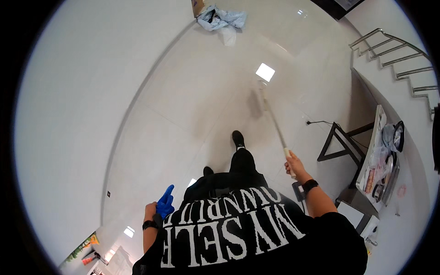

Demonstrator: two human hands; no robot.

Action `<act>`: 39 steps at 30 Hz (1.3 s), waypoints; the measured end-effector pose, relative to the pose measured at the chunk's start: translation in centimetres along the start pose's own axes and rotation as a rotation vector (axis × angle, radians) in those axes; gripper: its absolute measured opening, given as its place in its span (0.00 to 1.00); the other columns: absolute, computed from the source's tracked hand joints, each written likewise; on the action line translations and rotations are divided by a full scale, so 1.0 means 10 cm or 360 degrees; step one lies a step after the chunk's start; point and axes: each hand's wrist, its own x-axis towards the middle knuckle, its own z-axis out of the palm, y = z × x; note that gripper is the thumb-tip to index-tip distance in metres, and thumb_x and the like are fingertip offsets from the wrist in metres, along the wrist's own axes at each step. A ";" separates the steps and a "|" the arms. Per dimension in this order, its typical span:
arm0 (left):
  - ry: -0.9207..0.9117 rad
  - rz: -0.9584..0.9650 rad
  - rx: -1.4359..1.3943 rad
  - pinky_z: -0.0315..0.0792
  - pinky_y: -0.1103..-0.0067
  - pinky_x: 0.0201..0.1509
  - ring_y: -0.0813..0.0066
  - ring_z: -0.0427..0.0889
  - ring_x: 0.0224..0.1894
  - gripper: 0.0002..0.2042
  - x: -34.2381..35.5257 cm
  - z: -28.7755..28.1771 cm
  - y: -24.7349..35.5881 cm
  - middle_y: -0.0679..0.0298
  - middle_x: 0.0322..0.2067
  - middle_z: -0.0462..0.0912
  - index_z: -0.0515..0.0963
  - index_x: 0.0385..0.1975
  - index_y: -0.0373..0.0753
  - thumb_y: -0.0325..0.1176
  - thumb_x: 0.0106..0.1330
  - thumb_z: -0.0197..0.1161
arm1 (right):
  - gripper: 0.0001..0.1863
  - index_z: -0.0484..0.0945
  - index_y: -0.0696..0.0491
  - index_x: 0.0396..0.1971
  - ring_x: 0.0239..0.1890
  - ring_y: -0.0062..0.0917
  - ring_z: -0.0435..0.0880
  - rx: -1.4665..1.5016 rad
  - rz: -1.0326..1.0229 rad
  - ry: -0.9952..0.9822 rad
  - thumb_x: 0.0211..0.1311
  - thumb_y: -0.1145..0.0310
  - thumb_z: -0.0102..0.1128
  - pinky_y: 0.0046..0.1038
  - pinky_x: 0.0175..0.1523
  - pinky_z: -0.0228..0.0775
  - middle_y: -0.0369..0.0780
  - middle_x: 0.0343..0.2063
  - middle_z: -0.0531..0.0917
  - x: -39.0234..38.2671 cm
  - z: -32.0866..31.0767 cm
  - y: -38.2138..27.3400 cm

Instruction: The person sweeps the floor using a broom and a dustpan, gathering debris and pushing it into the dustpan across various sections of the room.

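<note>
My right hand [295, 165] is closed round the pale grip of a long thin pole [275, 121]. The pole slants forward over the floor to a small, pale, wire-like end whose kind is hard to make out. Low on the left, the fingers of my left hand [150, 211] are mostly hidden behind a blue glove [165, 202], which it appears to hold bunched against my side. One finger of the glove sticks up. Both wrists wear a dark band.
A white wall [91, 91] runs along the left. Ahead lie crumpled plastic bags [221, 19] beside a cardboard box [197, 7]. On the right stand a cluttered table [378, 133] on black legs [341, 144], a cable with a plug [308, 123] and stairs with a metal railing [389, 36].
</note>
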 end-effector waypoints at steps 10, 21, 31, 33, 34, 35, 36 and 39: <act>-0.0094 -0.0194 0.0211 0.69 0.66 0.32 0.53 0.76 0.29 0.09 0.02 -0.30 1.13 0.51 0.24 0.77 0.74 0.25 0.40 0.35 0.52 0.48 | 0.18 0.61 0.51 0.15 0.08 0.16 0.61 0.0822 0.0169 0.0440 0.57 0.54 0.40 0.16 0.11 0.56 0.30 0.06 0.62 1.93 -1.44 -1.59; 0.0110 -0.0040 -0.0027 0.68 0.67 0.31 0.54 0.75 0.27 0.05 -0.61 0.13 1.54 0.52 0.21 0.75 0.73 0.22 0.39 0.32 0.46 0.53 | 0.10 0.66 0.54 0.17 0.14 0.32 0.71 -0.2497 -0.1681 0.0073 0.52 0.64 0.45 0.35 0.19 0.62 0.41 0.11 0.69 3.30 -0.01 -1.93; -0.0086 -0.0468 -0.0230 0.68 0.69 0.30 0.56 0.76 0.28 0.06 -1.15 0.99 1.23 0.51 0.22 0.76 0.73 0.25 0.38 0.28 0.48 0.51 | 0.12 0.59 0.48 0.42 0.14 0.25 0.66 -0.0783 -0.0057 -0.0577 0.57 0.68 0.40 0.26 0.16 0.62 0.38 0.18 0.65 1.70 2.47 -0.65; -0.0098 -0.0623 -0.0446 0.68 0.70 0.30 0.56 0.77 0.27 0.08 -1.25 1.22 1.00 0.50 0.23 0.76 0.74 0.27 0.37 0.30 0.48 0.52 | 0.11 0.60 0.46 0.42 0.14 0.22 0.65 -0.0947 -0.0032 -0.0640 0.58 0.67 0.40 0.23 0.15 0.61 0.35 0.17 0.63 1.28 2.71 -0.56; -0.0101 -0.0644 -0.0521 0.68 0.70 0.30 0.56 0.77 0.28 0.08 -1.25 1.18 0.94 0.49 0.24 0.76 0.74 0.27 0.37 0.31 0.49 0.51 | 0.11 0.61 0.45 0.42 0.14 0.20 0.64 -0.0853 0.0002 -0.0754 0.58 0.66 0.40 0.21 0.15 0.60 0.35 0.16 0.63 1.24 2.73 -0.55; -0.0209 -0.0671 -0.0533 0.69 0.68 0.32 0.54 0.77 0.33 0.12 -1.24 1.16 0.80 0.49 0.25 0.76 0.73 0.27 0.39 0.41 0.50 0.54 | 0.10 0.61 0.44 0.41 0.13 0.18 0.63 -0.0755 0.0041 -0.0861 0.59 0.65 0.41 0.20 0.15 0.59 0.34 0.16 0.63 1.26 2.68 -0.60; -0.0190 -0.0622 -0.0437 0.69 0.68 0.32 0.53 0.76 0.32 0.12 -1.24 1.29 0.64 0.49 0.24 0.76 0.74 0.26 0.39 0.40 0.49 0.55 | 0.10 0.61 0.43 0.41 0.13 0.16 0.63 -0.0659 0.0091 -0.0975 0.59 0.64 0.42 0.18 0.15 0.58 0.33 0.16 0.63 1.26 2.61 -0.66; -0.0043 -0.0585 -0.0672 0.70 0.68 0.31 0.54 0.77 0.30 0.10 -1.24 1.24 0.59 0.49 0.25 0.76 0.74 0.26 0.37 0.36 0.48 0.54 | 0.14 0.62 0.40 0.46 0.13 0.15 0.63 -0.0050 0.0671 -0.1082 0.59 0.59 0.44 0.16 0.15 0.58 0.33 0.15 0.65 1.04 2.15 -1.05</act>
